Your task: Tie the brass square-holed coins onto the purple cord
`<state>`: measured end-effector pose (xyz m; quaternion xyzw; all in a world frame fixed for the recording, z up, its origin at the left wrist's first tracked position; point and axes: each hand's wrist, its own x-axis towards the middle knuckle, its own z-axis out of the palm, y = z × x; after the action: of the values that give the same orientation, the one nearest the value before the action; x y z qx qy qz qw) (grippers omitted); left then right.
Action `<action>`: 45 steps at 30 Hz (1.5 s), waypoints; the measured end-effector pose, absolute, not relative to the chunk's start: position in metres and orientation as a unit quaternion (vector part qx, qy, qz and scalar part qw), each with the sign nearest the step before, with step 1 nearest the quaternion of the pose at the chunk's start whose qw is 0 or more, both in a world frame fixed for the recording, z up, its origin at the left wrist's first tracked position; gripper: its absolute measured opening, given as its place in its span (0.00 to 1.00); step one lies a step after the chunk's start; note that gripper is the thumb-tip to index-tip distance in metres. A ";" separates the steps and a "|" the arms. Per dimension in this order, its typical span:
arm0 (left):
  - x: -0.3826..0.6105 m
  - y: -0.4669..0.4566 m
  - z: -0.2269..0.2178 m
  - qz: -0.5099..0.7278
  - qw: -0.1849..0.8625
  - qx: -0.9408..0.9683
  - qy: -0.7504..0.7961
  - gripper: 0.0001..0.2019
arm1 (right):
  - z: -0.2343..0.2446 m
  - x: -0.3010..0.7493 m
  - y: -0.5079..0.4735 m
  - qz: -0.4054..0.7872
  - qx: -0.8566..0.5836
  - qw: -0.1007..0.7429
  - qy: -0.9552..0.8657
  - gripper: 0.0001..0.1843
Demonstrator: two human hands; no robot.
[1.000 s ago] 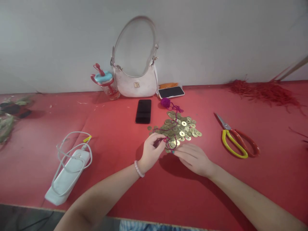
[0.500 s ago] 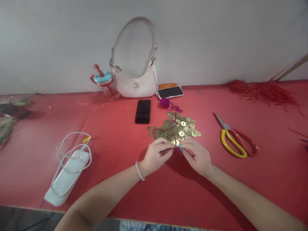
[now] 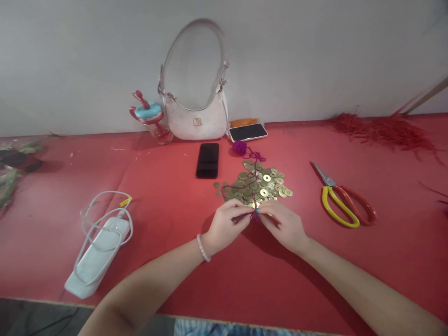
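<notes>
Two hands meet just this side of the coins, and it looks like fiddly work from where we sit. Our left hand (image 3: pixel 226 223) and right hand (image 3: pixel 287 227) are practically fingertip to fingertip over the red counter (image 3: pixel 168 200), with the fingers of both pinched onto the purple thread (image 3: pixel 256 170). Can't tell whether a coin is caught in there too, since our fingertips cover that spot.

Our read: the step in hand is working one short bit of thread, and the next move calls for a firm pinch on both sides, plus enough slack so nothing drags the heap.

Just past our fingers, the coins (image 3: pixel 245 190) lie in a loose pile with the thread trailing across them, back to its purple ball (image 3: pixel 240 147). Scissors (image 3: pixel 329 182) sit well apart on our right, untouched.

Compared with a second ago: our hands were apart then, with a loop of thread showing between them. Now they've come together and that loop is out of sight. Versus half a second ago, barely any change. The pile, black phone (image 3: pixel 207 161) and handbag (image 3: pixel 196 127) at the back all stayed put.
</notes>
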<state>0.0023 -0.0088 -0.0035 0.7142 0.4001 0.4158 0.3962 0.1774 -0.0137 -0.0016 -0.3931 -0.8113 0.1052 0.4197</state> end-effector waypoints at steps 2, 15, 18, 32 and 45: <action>0.002 -0.009 -0.003 0.412 0.399 0.713 0.403 0.09 | -0.002 0.177 -0.014 0.103 -0.397 0.418 -0.811 0.06; 0.002 -0.008 -0.004 0.417 0.403 0.715 0.391 0.10 | -0.002 0.179 -0.012 0.078 -0.360 0.424 -0.828 0.09; 0.002 -0.008 -0.003 0.416 0.404 0.716 0.389 0.10 | -0.004 0.181 -0.011 0.081 -0.352 0.412 -0.837 0.08; 0.002 -0.007 -0.001 0.420 0.389 0.720 0.392 0.09 | -0.006 0.181 -0.011 0.071 -0.345 0.409 -0.842 0.10; 0.003 -0.008 0.000 0.428 0.397 0.703 0.405 0.07 | 0.006 0.175 -0.013 0.142 -0.382 0.398 -0.822 0.07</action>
<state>0.0027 -0.0077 0.0001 0.7034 0.4054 0.4281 0.3970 0.1746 -0.0129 0.0064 -0.3821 -0.8219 0.1423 0.3979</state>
